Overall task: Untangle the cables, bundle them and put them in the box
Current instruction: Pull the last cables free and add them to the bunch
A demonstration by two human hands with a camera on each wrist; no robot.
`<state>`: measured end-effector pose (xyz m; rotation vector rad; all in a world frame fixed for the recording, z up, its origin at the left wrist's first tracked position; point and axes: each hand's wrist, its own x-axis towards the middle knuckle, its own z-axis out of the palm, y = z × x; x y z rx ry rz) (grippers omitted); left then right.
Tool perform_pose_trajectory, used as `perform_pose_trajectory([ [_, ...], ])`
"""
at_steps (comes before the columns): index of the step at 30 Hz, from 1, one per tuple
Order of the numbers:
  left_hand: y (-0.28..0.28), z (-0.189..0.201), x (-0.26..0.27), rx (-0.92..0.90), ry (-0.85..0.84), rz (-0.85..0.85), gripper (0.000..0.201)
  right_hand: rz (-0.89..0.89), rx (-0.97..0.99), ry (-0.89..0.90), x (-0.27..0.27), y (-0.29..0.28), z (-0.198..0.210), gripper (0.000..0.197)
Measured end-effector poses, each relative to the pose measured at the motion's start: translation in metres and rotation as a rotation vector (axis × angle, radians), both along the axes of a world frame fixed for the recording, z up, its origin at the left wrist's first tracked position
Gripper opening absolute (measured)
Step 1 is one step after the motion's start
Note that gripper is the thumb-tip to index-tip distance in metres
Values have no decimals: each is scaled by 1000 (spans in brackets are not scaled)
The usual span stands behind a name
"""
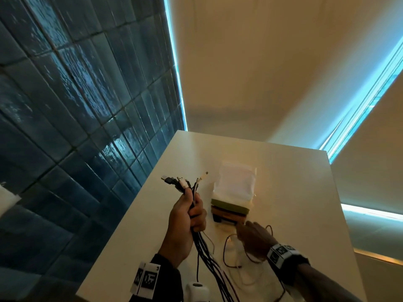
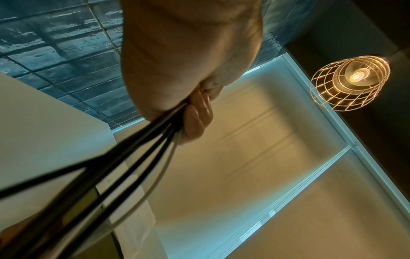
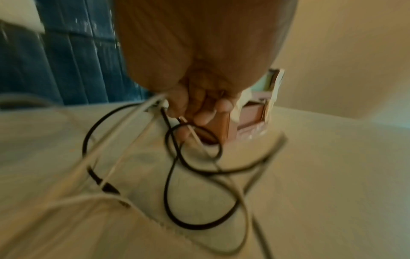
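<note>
The left hand (image 1: 188, 216) held the cable bundle (image 1: 189, 188) upright, fingers wrapped tight. The right hand (image 1: 254, 238) pinched loose cable ends (image 3: 177, 122) on the tabletop (image 1: 283, 192), just before the box (image 1: 231, 211). Best to draw each strand clear before joining the bundle.

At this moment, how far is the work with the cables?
Partly done: the left hand grips a bunch of cables, plugs gathered at the top. In hand: the right hand picks at the loose cables lying on the table. Left: gathering these, tying the bundle and putting it in the box.
</note>
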<state>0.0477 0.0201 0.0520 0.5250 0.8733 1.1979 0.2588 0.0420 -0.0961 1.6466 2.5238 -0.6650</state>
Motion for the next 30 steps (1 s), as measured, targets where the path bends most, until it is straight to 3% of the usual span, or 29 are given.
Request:
perform_pose_trajectory([
  [8,3,-6,24,56,187,-42,30,-172,60,331,4,22,68,16],
  [14,6,-13,49,81,337,-9,15,-565,89,912,-9,2,103,18],
  [17,7,-12,62,61,385,-28,28,-540,40,1047,-21,-15,124,11],
  [20,8,-6,67,75,434,4,26,-446,-104,1203,-23,-28,131,23],
  [22,9,-6,68,99,446,-2,27,-457,-5,1209,-21,-32,132,29],
  [25,5,-6,73,154,454,-76,35,-538,73,1282,-18,-30,132,12],
  [26,5,-6,75,167,470,-77,33,-560,67,1293,-17,-29,135,4],
  [30,9,-2,71,197,457,30,23,-528,-59,1224,-7,-28,126,14],
])
